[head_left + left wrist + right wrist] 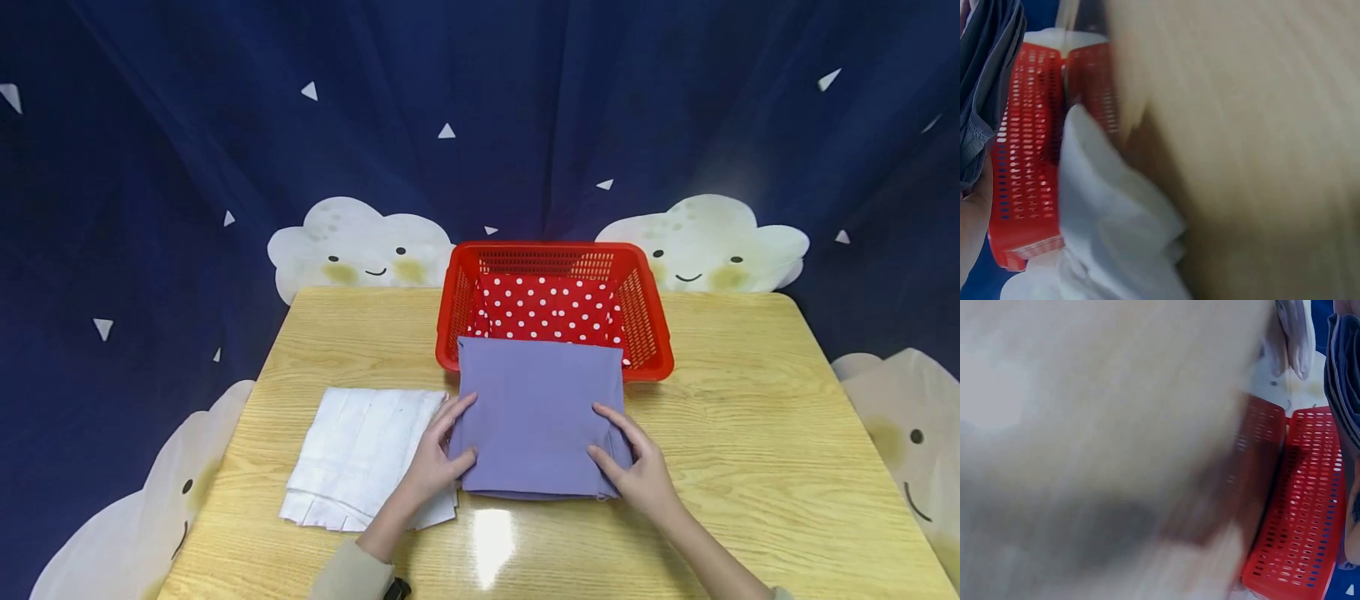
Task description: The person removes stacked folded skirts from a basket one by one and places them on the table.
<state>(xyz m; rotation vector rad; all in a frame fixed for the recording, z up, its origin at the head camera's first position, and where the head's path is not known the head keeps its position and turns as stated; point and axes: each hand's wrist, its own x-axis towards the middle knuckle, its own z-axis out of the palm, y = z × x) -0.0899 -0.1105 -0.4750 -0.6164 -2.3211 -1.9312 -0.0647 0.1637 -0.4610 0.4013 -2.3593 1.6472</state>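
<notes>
Between my two hands is a folded purple cloth (540,417), roughly square, its far edge overlapping the basket's near rim in the head view. My left hand (429,462) grips its left side, thumb on top. On the right side my right hand (643,477) holds it likewise, with the thumb on the upper face. Stacked fold edges of the purple cloth (985,106) show in the left wrist view, raised off the table. Beyond it stands a red plastic basket (658,367) with a red cloth with white dots (540,308) inside.
A folded white cloth (360,454) lies on the wooden table (772,433), just left of my left hand. Its rumpled edge looms near in the left wrist view. A dark blue curtain (517,100) with clouds and triangles hangs behind the table.
</notes>
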